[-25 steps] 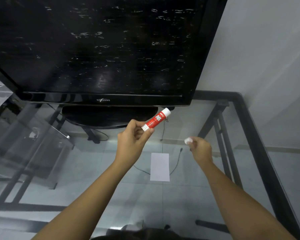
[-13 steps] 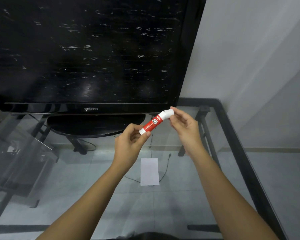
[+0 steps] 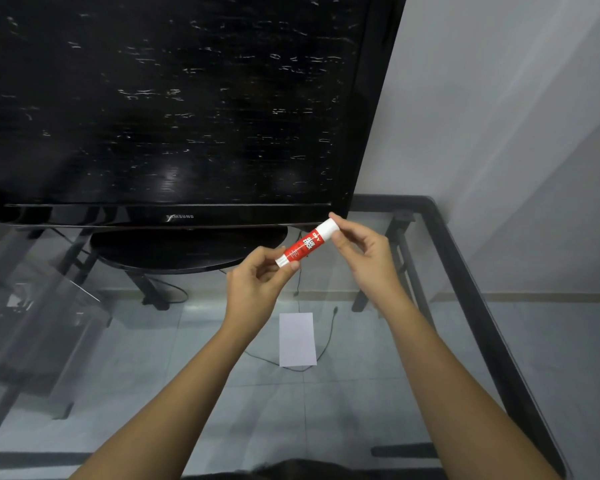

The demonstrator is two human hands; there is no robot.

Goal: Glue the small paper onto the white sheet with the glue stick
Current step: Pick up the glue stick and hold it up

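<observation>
Both our hands now grip the glue stick (image 3: 305, 245): left hand (image 3: 257, 289) at its base, right hand (image 3: 361, 252), apart a second ago, pinching the cap back on. Gluing looks finished; the white sheet (image 3: 297, 339) lies at 6 o'clock below.

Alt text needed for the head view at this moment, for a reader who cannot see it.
Two bare hands hold a red and white glue stick in the air above a glass table: left hand at its base, right hand at its white cap. A white sheet lies below; a dark television stands behind.
</observation>
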